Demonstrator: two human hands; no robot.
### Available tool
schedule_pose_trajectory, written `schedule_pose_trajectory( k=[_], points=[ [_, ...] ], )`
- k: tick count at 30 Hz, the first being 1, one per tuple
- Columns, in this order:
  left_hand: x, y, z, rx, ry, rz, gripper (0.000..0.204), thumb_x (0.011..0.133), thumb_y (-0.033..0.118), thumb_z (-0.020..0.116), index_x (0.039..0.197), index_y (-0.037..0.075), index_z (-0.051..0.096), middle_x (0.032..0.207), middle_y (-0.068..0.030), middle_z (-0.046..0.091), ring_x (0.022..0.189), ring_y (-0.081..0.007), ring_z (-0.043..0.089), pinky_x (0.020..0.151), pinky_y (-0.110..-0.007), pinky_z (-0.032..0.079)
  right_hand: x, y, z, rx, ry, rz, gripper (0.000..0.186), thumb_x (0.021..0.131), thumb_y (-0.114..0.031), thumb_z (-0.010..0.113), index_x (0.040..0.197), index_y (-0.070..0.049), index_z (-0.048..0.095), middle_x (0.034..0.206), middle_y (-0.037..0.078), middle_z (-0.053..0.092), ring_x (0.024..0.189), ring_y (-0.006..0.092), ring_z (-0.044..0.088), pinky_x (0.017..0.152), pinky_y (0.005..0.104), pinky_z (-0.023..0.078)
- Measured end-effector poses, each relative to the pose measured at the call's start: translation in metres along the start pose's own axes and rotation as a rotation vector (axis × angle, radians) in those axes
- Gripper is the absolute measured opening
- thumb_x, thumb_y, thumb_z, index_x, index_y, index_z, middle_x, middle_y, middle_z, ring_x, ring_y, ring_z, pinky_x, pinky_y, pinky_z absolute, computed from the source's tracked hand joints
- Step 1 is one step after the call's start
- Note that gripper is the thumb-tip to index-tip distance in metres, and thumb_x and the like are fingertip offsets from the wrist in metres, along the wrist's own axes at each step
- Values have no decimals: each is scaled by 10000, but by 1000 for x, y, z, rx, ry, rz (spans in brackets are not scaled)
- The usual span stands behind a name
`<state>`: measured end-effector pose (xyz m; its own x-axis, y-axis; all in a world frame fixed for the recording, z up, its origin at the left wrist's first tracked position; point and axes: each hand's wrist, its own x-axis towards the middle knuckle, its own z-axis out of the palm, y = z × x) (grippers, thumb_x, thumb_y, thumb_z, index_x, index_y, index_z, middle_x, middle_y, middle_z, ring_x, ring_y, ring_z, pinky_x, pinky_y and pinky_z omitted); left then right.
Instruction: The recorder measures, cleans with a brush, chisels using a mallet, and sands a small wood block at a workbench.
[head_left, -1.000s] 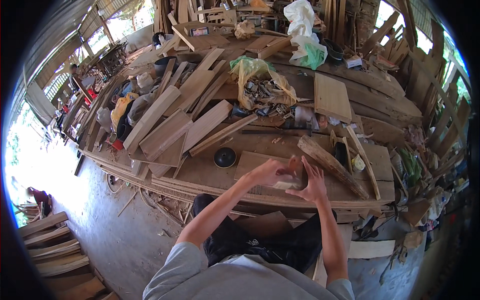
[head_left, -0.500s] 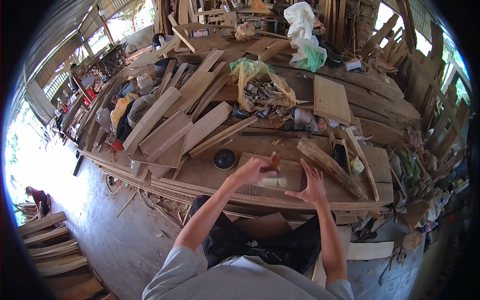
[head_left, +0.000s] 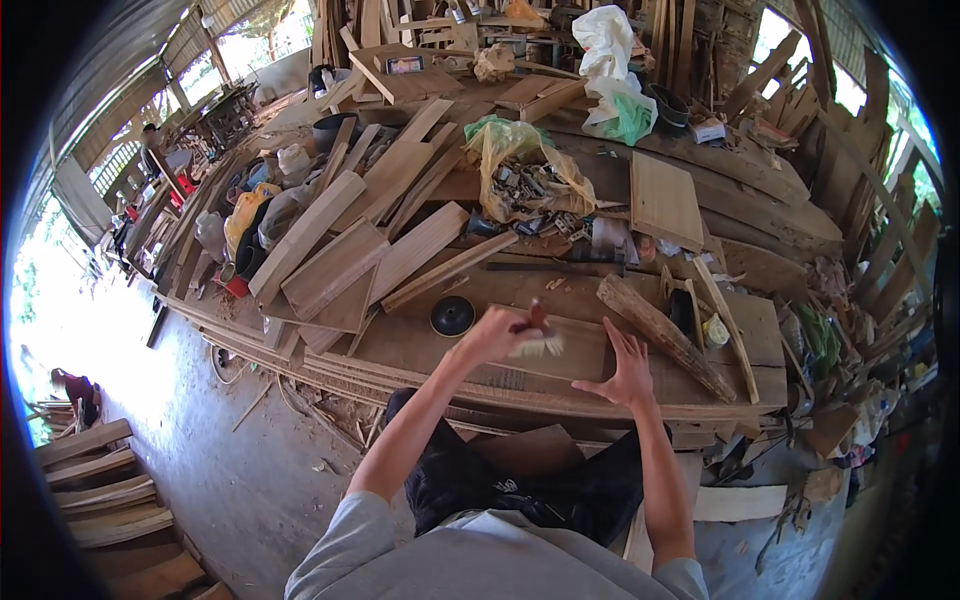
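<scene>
My left hand (head_left: 490,336) is closed around a brush (head_left: 541,346) with a dark reddish-brown handle and pale bristles. Its bristles point down at a flat wooden board (head_left: 577,334) lying on the work surface in front of me; whether they touch it I cannot tell. At the board's right end, my right hand (head_left: 628,374) has its thumb and fingers spread apart and grips nothing. A round black disc (head_left: 453,316) with a hole in its middle lies left of the board.
Beyond the board stands an open yellowish plastic bag (head_left: 535,180) of small metal parts. Planks (head_left: 335,268) are piled on the left. A rough log (head_left: 665,337) slants beside my right hand. A white and green bag (head_left: 610,75) sits farther back. Another person (head_left: 152,150) is far left.
My left hand has shifted the brush slightly left and away from me, and its handle has turned a little. My right hand keeps its spread shape at the board's right end.
</scene>
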<state>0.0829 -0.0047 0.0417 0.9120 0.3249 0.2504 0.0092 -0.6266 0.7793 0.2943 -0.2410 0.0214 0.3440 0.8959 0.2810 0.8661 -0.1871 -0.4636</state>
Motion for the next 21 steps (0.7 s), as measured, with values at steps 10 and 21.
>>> schedule_pose_trajectory(
  k=[10,21],
  points=[
    [-16,23,-11,143,-196,-61,233,976,216,772,1187,128,815,968,-198,778,772,-340,734,731,-411,570,-4,5,-1,-14,-9,28,1339,595,-691,922,1665,-113,361,1573,138,542,1393,374,505,1221,535,322],
    [-12,24,-11,190,103,-8,212,976,219,759,1146,105,817,970,-189,780,812,-376,747,746,-448,592,-3,6,0,-11,1,16,1313,610,-692,918,1656,-112,378,1575,136,542,1386,370,510,1214,536,334]
  ],
)
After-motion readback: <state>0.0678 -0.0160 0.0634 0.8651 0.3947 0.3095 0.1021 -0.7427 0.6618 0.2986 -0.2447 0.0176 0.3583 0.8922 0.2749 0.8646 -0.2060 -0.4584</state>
